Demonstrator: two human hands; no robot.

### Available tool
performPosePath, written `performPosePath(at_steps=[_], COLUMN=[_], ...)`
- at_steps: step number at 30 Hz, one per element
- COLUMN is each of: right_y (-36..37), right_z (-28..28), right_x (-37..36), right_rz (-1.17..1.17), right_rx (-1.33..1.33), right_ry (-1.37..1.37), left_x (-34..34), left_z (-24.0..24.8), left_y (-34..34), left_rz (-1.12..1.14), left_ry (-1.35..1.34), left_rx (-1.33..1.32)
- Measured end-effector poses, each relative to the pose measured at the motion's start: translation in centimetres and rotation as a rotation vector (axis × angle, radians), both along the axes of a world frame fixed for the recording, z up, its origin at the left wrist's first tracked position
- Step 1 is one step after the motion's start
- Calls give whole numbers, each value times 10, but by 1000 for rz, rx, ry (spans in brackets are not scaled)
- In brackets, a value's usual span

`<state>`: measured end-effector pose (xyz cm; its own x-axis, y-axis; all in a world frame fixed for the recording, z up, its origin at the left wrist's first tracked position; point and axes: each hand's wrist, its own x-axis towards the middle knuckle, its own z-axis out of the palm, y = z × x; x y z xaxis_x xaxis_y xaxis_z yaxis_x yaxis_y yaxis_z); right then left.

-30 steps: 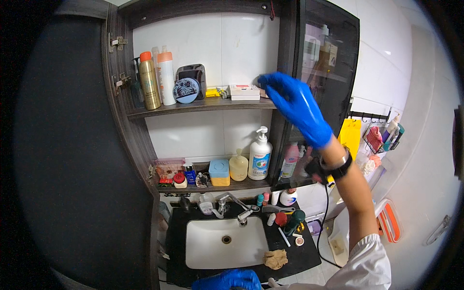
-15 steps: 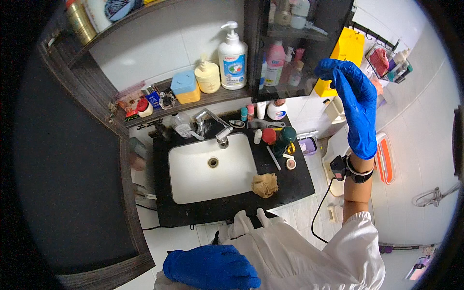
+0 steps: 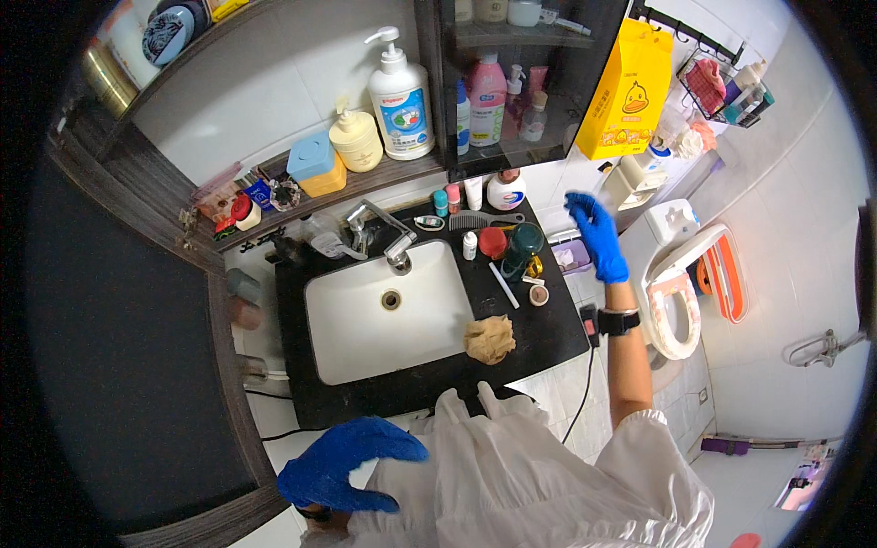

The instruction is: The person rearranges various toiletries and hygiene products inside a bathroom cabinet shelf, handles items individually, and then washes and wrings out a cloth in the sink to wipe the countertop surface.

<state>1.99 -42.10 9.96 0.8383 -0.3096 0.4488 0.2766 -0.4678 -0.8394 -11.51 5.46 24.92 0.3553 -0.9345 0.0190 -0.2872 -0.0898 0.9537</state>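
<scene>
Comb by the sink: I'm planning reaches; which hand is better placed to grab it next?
Probably the right hand, which hangs nearer the comb; the left hand is down by the white clothing.

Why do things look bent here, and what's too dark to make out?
Head view: a wide fisheye lens bows the dark cabinet door near the picture's rim; same head view: that door's surface shows little detail, while the white sink and gloved left hand show clearly.

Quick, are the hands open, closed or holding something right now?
Left hand: open, thumb and fingers apart, nothing visible in it.
Right hand: fingers bent, nothing visibly held; open or closed cannot be told.
</scene>
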Motion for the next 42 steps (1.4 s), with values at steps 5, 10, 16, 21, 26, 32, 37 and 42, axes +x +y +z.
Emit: performPosePath(at_steps=[5,10,16,21,26,32,37,42], right_y=[-9,-2,11,-10,-33,-8,-12,-17], right_z=[-128,-221,-226,-179,-172,-139,-143,-162], right_x=[-33,-68,-69,-5,55,104,121,140], right_rz=[87,-68,-282,-152,399,643,829,874], right_rx=[145,155,-139,-211,-542,-730,-731,-643], right_ry=[270,356,226,152,104,260,328,149], left_x=[2,-7,-9,-3,4,-6,-3,6], left_z=[-8,-23,-38,-42,-39,-53,-57,-57], left_y=[-9,-23,-34,-53,-84,-82,-86,-96], left_rz=[472,748,844,849,820,884,926,936], left_ry=[21,20,136,151,263,258,317,325], left_rx=[154,141,106,169,235,307,320,270])
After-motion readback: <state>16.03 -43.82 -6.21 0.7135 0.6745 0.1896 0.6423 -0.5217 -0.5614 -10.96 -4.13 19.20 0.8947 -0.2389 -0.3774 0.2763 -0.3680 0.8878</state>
